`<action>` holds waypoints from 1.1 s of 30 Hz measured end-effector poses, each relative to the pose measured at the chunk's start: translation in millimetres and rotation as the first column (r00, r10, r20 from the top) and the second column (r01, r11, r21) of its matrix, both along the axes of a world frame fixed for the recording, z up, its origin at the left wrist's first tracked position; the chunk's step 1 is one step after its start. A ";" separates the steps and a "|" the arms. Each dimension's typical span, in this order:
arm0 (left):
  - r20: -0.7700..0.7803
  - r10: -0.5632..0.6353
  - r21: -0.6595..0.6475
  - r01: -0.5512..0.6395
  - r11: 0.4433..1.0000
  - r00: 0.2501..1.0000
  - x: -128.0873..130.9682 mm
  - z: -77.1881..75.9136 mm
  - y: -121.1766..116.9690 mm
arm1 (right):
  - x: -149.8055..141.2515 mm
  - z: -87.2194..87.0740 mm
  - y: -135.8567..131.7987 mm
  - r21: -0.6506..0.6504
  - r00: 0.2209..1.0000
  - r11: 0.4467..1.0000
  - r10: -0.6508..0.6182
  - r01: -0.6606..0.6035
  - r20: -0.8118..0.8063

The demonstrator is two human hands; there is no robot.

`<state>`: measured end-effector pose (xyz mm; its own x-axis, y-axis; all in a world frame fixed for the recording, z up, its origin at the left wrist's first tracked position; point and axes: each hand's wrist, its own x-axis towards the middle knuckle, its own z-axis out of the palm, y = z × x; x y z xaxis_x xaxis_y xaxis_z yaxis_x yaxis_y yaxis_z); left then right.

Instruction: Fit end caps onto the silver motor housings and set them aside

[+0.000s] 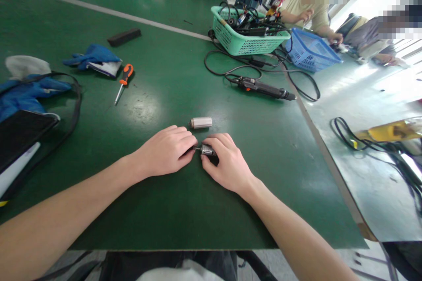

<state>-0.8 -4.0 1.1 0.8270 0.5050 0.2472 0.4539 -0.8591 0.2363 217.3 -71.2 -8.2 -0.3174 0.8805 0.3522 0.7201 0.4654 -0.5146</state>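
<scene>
Both my hands rest on the green table (171,210), fingertips meeting over a small silver metal part (207,150). My right hand (227,164) is curled round that part. My left hand (168,150) is closed in a pinch at the part's left tip, where a thin pin sticks out. A short beige cylinder (201,122) lies loose on the table just beyond my fingers, touching neither hand.
An orange-handled screwdriver (123,81) and blue gloves (94,56) lie at the left. A corded black electric screwdriver (265,89) lies at the right, behind it a green basket (245,39) of tools and a blue basket (310,52). Two other people sit at the far right.
</scene>
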 end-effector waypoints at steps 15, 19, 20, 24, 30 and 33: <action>-0.005 0.018 0.012 -0.018 1.000 1.000 0.1 -0.2 -0.7 | -0.4 0.7 -0.5 -0.004 1.000 1.000 0.001 -0.001 -0.002; -0.012 0.017 0.009 -0.017 1.000 1.000 -0.2 -0.6 -0.7 | -0.3 1.1 0.0 -0.013 1.000 1.000 0.002 -0.002 -0.003; -0.013 0.017 0.008 -0.017 1.000 1.000 -0.2 -0.7 -0.7 | -0.3 0.9 0.1 -0.012 1.000 1.000 0.002 -0.002 -0.004; -0.017 0.010 0.001 -0.010 1.000 1.000 -0.2 -1.3 -0.3 | -0.6 -0.8 0.4 -0.002 1.000 1.000 0.004 -0.004 -0.009; -0.019 -0.016 -0.013 0.015 1.000 1.000 -1.0 -2.7 0.5 | 0.3 -1.9 0.0 -0.002 1.000 1.000 0.015 -0.015 0.005; -0.026 -0.018 0.009 0.018 1.000 1.000 -1.6 -3.0 0.7 | 3.4 1.5 -0.1 0.002 0.995 0.997 0.075 -0.075 0.072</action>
